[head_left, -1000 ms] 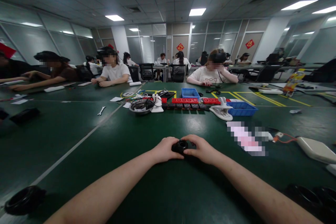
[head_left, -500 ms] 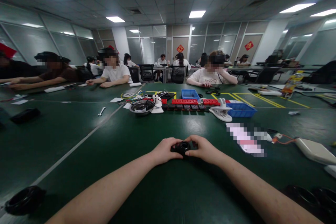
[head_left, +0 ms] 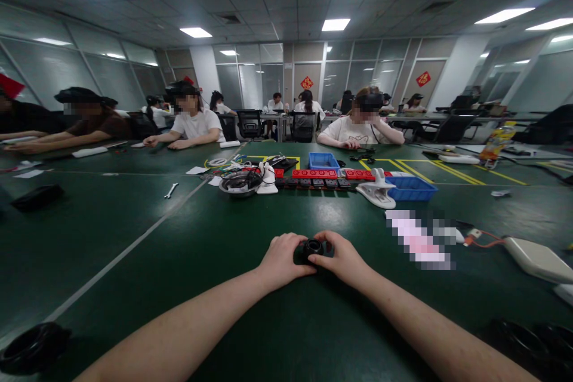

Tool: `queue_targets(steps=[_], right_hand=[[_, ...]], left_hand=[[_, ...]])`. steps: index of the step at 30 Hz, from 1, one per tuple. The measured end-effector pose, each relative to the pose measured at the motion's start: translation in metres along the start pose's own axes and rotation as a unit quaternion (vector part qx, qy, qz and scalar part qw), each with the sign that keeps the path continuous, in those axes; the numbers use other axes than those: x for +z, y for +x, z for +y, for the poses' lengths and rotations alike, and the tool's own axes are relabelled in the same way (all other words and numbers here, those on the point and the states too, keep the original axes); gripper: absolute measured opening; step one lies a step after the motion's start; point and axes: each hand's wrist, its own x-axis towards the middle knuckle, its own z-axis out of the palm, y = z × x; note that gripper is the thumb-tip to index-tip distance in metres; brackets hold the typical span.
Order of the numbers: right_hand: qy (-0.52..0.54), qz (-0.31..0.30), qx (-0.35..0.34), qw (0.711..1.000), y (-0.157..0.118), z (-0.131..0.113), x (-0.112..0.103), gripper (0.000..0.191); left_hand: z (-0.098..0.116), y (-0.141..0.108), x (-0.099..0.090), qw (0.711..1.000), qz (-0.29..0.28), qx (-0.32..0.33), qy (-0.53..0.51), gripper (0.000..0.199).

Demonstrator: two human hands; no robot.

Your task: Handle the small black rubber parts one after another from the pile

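A small black ring-shaped part (head_left: 313,246) with a round hole facing up sits low over the green table, between my hands. My right hand (head_left: 338,253) is closed on it, thumb across the near side and fingers curled behind. My left hand (head_left: 283,258) curves round its left side, fingertips against the far edge and thumb low in front. A dark gap shows between the left palm and the part. The part's underside is hidden.
A larger black ring (head_left: 34,347) lies at the near left; more black rings (head_left: 519,337) lie at the near right. A wrench (head_left: 171,191), a coiled-cable tray (head_left: 240,193), a red power strip (head_left: 316,173), a white clip stand (head_left: 379,194) and a blue bin (head_left: 412,189) lie farther off. Several people sit beyond.
The right hand and the ring part have shifted slightly left. The left hand's grip has loosened, with thumb and fingers wider apart round the part.
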Motion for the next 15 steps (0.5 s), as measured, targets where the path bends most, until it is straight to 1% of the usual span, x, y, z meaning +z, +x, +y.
queue_targets(steps=[5,10,12,15], right_hand=[[-0.008,0.016,0.010,1.000,-0.0010,-0.0028,0.0046,0.030],[-0.012,0.018,0.016,1.000,-0.0017,-0.0063,0.0035,0.029],[-0.009,0.004,0.004,1.000,-0.0010,-0.0069,0.0010,0.029],[-0.006,-0.037,-0.021,0.999,0.0013,-0.0065,-0.0052,0.031]], left_hand=[[0.0055,0.0000,0.0016,0.999,-0.018,-0.013,0.038,0.043],[0.0055,0.0014,0.0011,0.999,-0.022,-0.007,0.038,0.036],[0.0037,0.0025,0.0004,0.999,-0.030,0.004,0.033,0.036],[-0.0002,0.0049,-0.0012,0.998,-0.047,0.021,0.022,0.039]])
